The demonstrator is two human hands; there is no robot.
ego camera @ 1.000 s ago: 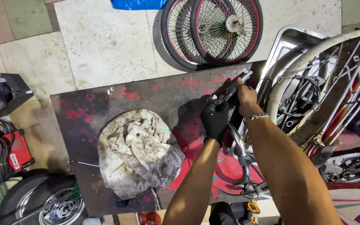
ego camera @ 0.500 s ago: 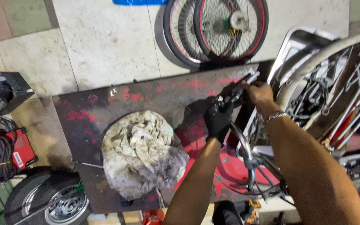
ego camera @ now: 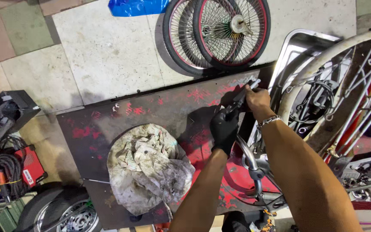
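Note:
My left hand (ego camera: pixel 224 128), in a black glove, grips a chrome handlebar (ego camera: pixel 249 160) near its dark grip end. My right hand (ego camera: pixel 257 99), bare with a metal bracelet at the wrist, holds the far end of the same bar, where a brake lever (ego camera: pixel 242 95) sticks out. Both hands work above a dark metal table (ego camera: pixel 159 112) with worn red paint. The handlebar curves down toward me to a chrome stem and clamp (ego camera: pixel 256 175) near the table's front edge.
A crumpled dirty white rag (ego camera: pixel 147 165) lies on the table left of my arms. Two spoked wheels (ego camera: pixel 220 32) lie on the tiled floor beyond. A white-tyred bicycle and chrome parts (ego camera: pixel 336 90) fill the right. A red machine with cables (ego camera: pixel 11 165) and a tyre (ego camera: pixel 52 210) sit lower left.
Both hands have stayed on the handlebar end and shifted slightly right along the table's far edge. The view has drifted a little.

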